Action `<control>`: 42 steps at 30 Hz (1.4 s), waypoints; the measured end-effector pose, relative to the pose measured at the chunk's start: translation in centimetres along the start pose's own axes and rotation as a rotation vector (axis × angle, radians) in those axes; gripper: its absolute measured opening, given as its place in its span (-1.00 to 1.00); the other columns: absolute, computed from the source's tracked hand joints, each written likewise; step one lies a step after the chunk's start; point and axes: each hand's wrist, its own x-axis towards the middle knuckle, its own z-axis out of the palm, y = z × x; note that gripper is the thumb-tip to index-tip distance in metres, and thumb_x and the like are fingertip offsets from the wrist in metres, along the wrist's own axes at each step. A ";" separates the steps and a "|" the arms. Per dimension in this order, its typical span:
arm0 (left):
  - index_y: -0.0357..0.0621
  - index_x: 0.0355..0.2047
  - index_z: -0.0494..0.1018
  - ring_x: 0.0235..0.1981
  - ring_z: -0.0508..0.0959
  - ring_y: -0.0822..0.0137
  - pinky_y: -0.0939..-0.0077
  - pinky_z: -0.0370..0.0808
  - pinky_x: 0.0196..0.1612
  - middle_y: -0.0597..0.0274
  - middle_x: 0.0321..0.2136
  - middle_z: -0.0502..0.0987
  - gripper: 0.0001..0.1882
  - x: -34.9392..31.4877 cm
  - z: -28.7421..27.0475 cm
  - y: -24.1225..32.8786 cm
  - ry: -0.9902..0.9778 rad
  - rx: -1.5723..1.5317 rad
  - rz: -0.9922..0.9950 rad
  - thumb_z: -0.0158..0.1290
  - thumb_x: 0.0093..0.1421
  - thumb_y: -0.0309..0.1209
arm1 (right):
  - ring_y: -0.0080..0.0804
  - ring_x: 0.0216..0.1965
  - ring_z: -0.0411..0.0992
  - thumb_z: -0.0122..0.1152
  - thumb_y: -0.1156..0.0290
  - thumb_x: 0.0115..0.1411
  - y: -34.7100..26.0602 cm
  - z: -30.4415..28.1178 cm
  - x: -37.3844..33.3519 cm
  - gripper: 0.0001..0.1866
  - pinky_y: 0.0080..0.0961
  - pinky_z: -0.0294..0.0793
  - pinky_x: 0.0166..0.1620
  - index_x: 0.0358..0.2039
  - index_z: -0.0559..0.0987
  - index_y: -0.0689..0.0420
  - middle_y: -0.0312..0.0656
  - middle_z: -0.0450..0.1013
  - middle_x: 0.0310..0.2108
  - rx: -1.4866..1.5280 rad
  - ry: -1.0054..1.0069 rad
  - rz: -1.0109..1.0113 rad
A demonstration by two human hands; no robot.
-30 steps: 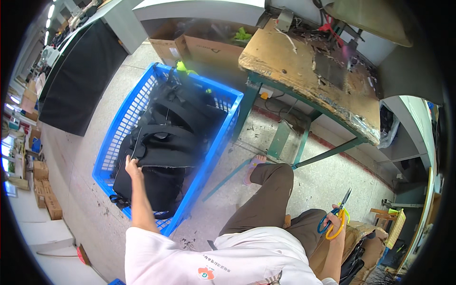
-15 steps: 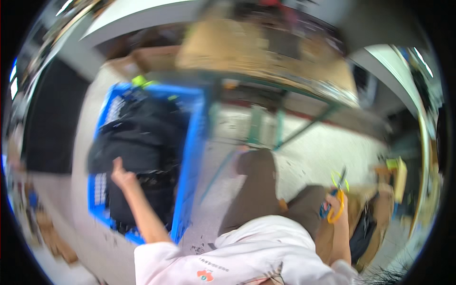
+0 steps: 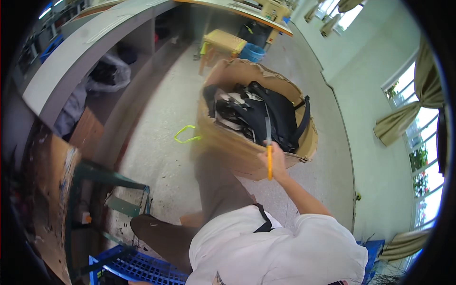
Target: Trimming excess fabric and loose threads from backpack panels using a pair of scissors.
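Note:
My right hand (image 3: pixel 277 160) is shut on a pair of yellow-handled scissors (image 3: pixel 269 156), blades pointing away from me. It is held out over the near rim of a large round-sided cardboard box (image 3: pixel 223 137). The box is filled with black backpacks (image 3: pixel 268 111) with grey panels and loose straps, and the blade tips lie over the bags. My left hand is out of the picture. My brown trouser legs and white shirt fill the lower middle.
A yellow-green strap loop (image 3: pixel 186 135) lies on the floor left of the box. A blue plastic basket (image 3: pixel 137 268) is at my lower left beside a green-legged workbench (image 3: pixel 99 178). A yellow stool (image 3: pixel 224 40) and a blue bucket (image 3: pixel 251 52) stand beyond the box.
My view has swung from the blue basket to the cardboard box. My right hand has lifted the scissors from beside my thigh to over the box. My left hand has left the bag and the frame.

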 end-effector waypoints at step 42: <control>-0.35 0.09 0.06 -0.08 0.35 -0.18 0.16 0.33 -0.05 -0.28 -0.04 0.26 -0.20 -15.0 -19.1 65.7 -0.866 -1.264 1.075 0.10 -0.23 -0.61 | -0.60 -0.42 0.32 0.07 0.58 -0.13 -18.9 -5.7 4.4 -0.52 -0.69 0.34 -0.29 -0.11 0.28 0.24 -0.26 0.32 -0.42 1.244 -0.123 0.024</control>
